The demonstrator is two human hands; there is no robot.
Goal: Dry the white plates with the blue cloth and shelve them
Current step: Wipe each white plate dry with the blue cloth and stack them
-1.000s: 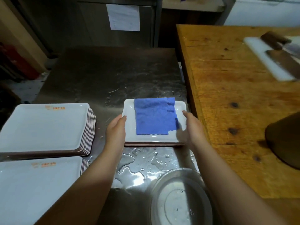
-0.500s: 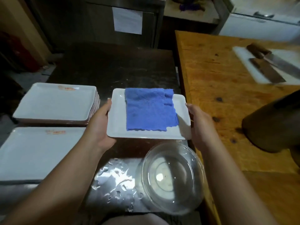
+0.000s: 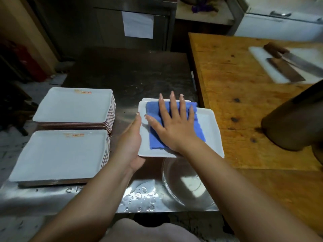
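— Head camera is looking down at the steel counter (image 3: 125,81). What are the hands doing?

— The left hand (image 3: 131,142) is gripping the white plate (image 3: 209,130) by its left edge, thumb on the rim and fingers going under it. The right hand (image 3: 174,126) is lying flat on the blue cloth (image 3: 155,142), with the fingers straight and spread, pressing it on the plate.

— And where is the plate sitting?

— It is being held above the counter, over a clear glass bowl (image 3: 185,186) that is standing near the front edge. The cloth is covering the middle of the plate, and the right part of the plate is showing bare.

— Other plates?

— Two stacks of white plates are resting at the left, the far stack (image 3: 75,105) and the near stack (image 3: 57,154), well apart from the held one. Water drops (image 3: 139,198) are shining on the counter beside the bowl. At the right, a wooden table (image 3: 236,102) is carrying a white cutting board (image 3: 262,56) with two cleavers (image 3: 286,67) on it.
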